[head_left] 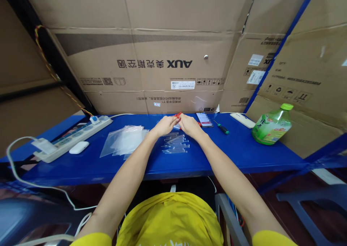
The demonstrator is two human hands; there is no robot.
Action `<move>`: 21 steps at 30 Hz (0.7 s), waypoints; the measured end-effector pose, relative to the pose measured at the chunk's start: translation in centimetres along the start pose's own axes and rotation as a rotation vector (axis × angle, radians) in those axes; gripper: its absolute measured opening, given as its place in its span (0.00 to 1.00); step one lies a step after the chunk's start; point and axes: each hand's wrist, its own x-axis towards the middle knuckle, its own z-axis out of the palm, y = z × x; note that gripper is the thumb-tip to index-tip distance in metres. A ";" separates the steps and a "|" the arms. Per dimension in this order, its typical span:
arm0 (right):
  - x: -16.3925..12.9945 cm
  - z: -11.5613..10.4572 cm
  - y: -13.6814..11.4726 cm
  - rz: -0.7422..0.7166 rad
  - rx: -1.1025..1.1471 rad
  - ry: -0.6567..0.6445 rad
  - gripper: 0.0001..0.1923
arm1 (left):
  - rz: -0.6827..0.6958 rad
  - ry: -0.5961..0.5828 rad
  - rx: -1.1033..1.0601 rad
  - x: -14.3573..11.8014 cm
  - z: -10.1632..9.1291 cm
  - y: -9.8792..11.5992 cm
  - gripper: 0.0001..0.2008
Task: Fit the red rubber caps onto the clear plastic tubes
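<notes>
My left hand (166, 125) and my right hand (189, 124) meet near the back of the blue table, fingertips close together. The fingers of both are curled and closed. Small red pieces (177, 114) show at and behind the fingertips; whether they are held or lying there, I cannot tell. What the fingers grip is hidden. Just below the hands lies a loose row of thin clear tubes (176, 144), side by side. Left of my left forearm, several clear plastic bags (126, 141) are spread in an overlapping pile.
A phone (204, 119) and a screwdriver (223, 128) lie right of my hands. Farther right are a white case-like object (242, 120) and a green-capped bottle (273, 126). A power strip (76, 137) and a white earbud case (79, 147) sit left. Cardboard (151, 50) walls the back.
</notes>
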 end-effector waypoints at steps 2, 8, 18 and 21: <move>0.2 0.2 0.5 0.012 0.078 0.039 0.07 | -0.004 0.007 -0.013 0.0 -0.1 0.1 0.18; 0.5 0.3 0.2 0.044 0.848 0.101 0.07 | -0.069 -0.025 -0.501 0.0 0.5 1.4 0.24; 0.3 -2.1 2.8 0.175 1.044 0.249 0.06 | -0.089 0.315 -0.374 -0.1 -1.2 0.8 0.24; -0.2 -2.0 4.0 0.158 0.564 0.222 0.10 | -0.061 0.120 0.122 -0.3 -0.7 -0.7 0.18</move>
